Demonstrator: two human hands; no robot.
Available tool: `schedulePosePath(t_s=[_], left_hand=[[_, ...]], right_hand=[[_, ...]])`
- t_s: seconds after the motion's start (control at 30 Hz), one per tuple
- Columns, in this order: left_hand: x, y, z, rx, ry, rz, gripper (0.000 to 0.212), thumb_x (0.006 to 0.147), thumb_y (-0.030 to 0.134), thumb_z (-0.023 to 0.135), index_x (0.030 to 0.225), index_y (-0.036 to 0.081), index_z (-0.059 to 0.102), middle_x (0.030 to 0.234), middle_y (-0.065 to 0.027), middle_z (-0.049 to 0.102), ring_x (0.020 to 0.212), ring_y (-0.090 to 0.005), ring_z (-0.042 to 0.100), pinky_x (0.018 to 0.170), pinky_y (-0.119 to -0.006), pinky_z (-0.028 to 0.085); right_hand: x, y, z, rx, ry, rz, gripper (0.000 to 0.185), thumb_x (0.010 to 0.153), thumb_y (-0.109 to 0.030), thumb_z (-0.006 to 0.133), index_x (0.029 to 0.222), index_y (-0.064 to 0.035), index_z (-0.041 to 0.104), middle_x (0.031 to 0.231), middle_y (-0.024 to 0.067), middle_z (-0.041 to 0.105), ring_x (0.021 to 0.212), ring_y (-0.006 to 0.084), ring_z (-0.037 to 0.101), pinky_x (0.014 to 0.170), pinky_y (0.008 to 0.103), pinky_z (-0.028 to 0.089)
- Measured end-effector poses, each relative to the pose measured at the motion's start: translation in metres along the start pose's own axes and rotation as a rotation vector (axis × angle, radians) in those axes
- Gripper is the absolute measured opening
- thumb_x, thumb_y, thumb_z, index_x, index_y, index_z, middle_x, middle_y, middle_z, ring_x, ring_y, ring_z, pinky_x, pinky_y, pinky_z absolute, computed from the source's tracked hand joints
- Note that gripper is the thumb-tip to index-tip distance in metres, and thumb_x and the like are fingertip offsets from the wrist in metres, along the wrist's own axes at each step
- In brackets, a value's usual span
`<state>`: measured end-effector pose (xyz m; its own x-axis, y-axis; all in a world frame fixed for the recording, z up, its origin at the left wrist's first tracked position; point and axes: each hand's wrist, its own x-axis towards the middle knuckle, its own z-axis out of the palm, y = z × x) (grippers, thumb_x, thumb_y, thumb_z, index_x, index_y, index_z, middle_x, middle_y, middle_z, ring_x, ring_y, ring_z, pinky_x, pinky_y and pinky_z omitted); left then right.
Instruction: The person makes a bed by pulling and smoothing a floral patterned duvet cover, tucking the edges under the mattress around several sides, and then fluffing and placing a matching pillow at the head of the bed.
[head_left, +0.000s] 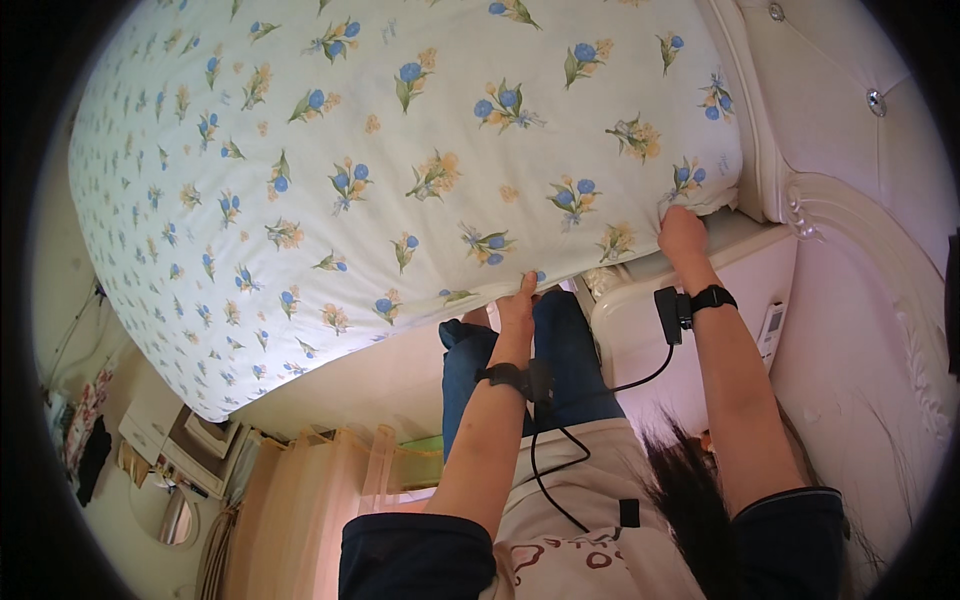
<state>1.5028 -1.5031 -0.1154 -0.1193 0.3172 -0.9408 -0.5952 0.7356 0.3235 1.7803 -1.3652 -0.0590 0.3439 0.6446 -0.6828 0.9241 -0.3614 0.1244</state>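
A white bed sheet (450, 180) printed with blue and yellow flowers covers the mattress before me. My right hand (682, 236) grips the sheet's edge close to its corner by the headboard, and the cloth puckers around the fist. Farther along the same edge, my left hand (517, 304) pinches the sheet, thumb on top; its other fingers are partly hidden. Between the right hand and the headboard the sheet's edge is bunched up, with a strip of the bed frame (739, 232) showing below it. Each wrist wears a black strap with a cabled device.
A cream padded headboard (832, 90) with crystal buttons and a carved frame rises on the right. A white bedside cabinet (652, 330) stands beside my legs, and a white remote control (770, 330) is near it. Sheer curtains (300, 495) and a dresser (187, 450) are at lower left.
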Motion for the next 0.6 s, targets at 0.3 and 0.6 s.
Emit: schedulePosePath(t_s=[0.3, 0.6], left_hand=[[0.007, 0.003, -0.002, -0.198, -0.038, -0.072, 0.041, 0.086, 0.013, 0.070, 0.123, 0.008, 0.051, 0.112, -0.0048, 0.058, 0.100, -0.0207, 0.058, 0.084, -0.036, 0.050], [0.010, 0.004, -0.003, -0.291, -0.106, -0.084, 0.040, 0.090, 0.011, 0.065, 0.126, 0.013, 0.049, 0.120, -0.0032, 0.055, 0.109, -0.0201, 0.054, 0.099, -0.039, 0.043]], right_hand=[[0.011, -0.017, -0.002, -0.111, -0.035, -0.013, 0.018, 0.082, -0.010, 0.060, 0.095, -0.0038, 0.070, 0.102, 0.0196, 0.068, 0.098, 0.0356, 0.065, 0.082, 0.0442, 0.054], [-0.018, -0.069, -0.040, -0.023, 0.315, -0.326, 0.034, 0.083, -0.017, 0.066, 0.115, -0.0074, 0.061, 0.124, 0.0188, 0.057, 0.117, 0.0323, 0.053, 0.086, 0.0440, 0.049]])
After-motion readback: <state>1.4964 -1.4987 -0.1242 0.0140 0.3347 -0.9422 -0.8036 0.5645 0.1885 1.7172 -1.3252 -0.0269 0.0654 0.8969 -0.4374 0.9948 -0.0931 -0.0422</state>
